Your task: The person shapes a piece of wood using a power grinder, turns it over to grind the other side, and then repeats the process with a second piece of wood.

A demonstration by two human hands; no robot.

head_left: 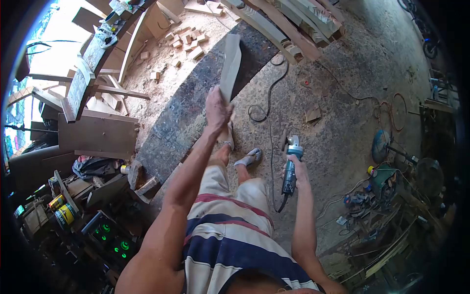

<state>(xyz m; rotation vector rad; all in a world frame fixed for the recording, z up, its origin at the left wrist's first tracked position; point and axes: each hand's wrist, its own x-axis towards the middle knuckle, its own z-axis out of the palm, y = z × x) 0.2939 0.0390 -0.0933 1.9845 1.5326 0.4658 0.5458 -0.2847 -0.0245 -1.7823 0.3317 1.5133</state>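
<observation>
My left hand [218, 109] is stretched forward and closed around the lower end of a curved wooden piece [231, 63]. The piece points away from me over a dark, stained workbench top [188, 100]. Down at my right side, my right hand [297, 170] wraps around the teal body of an angle grinder [290, 177]. Its disc end [293, 142] faces forward, and the cord drops from the rear of the tool.
Wood offcuts [188, 41] and sawdust lie beyond the bench. Long shaped boards [293, 24] are stacked ahead. A black cord [268, 100] loops across the dusty floor. Scrap and tools [364, 203] pile up at right; a pedestal fan [426, 179] lies there. A wooden panel [98, 134] stands left.
</observation>
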